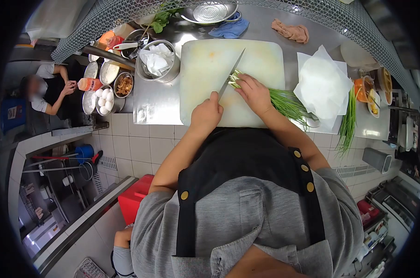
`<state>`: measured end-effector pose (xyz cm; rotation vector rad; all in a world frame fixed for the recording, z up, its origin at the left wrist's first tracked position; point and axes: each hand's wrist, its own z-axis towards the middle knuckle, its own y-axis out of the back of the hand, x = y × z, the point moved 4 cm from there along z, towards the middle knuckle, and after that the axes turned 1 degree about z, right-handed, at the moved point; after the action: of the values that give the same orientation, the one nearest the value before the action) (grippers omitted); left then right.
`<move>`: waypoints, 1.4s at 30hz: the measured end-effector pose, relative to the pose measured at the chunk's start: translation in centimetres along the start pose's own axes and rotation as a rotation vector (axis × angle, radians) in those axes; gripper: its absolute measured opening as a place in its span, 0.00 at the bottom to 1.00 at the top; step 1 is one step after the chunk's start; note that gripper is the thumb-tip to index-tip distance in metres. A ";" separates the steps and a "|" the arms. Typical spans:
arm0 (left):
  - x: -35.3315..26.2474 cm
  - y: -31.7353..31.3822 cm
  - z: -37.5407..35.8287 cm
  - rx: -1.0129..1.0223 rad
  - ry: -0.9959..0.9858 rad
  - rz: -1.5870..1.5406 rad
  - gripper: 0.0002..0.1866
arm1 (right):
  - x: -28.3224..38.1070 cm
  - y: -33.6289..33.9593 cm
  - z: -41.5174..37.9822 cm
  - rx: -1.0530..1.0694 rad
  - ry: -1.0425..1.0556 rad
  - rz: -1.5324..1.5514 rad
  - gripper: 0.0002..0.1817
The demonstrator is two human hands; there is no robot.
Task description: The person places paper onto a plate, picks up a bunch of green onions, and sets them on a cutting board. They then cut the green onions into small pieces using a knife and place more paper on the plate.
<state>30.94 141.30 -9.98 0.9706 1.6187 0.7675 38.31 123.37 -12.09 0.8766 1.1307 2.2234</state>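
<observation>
At the far left, a person (pixel 48 88) with hands brought together near the chest, in short light sleeves and a dark apron. Just beside those hands, a bottle (pixel 89 84) with orange-red contents, near several metal bowls. Next, a bowl (pixel 112 108) of white eggs and, beside it, a smaller bowl of browned food (pixel 124 85). Further right, on the metal counter (pixel 159 107), a round pot (pixel 176 63) with crumpled white paper (pixel 156 59) inside.

Then a pale cutting board (pixel 203 69), flat on the counter. Over its lower part, the left hand (pixel 207 112), closed around the handle of a knife (pixel 236 64), with a finger stretched forward. Blade angled up and to the right across the board, beside the pale ends of the green onions (pixel 284 102). Beyond the board's far edge, a blue cloth (pixel 230 28) near a metal pan (pixel 209 13).

At the pale ends, the right hand (pixel 254 95), fingers bent and pressed down over the bunch. Pale ends on the board, green tops past its right edge onto the counter. Higher up, a crumpled tan cloth (pixel 290 31). Further right, overlapping white sheets (pixel 317 83), then a second green bunch (pixel 347 124), partly over the counter's near edge. Beyond it, an orange container (pixel 363 88).
</observation>
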 end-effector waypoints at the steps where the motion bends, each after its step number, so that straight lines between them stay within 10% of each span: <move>1: 0.0 0.0 0.0 -0.003 0.001 -0.008 0.11 | 0.2 0.1 0.0 -0.022 0.012 -0.024 0.19; 42: -3.2 7.2 3.8 0.106 -0.215 0.435 0.07 | 0.0 0.3 1.0 -0.087 -0.133 0.114 0.04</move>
<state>36.56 141.83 -3.28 1.4581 1.2854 0.8385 39.02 123.80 -11.39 1.0581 0.9369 2.2492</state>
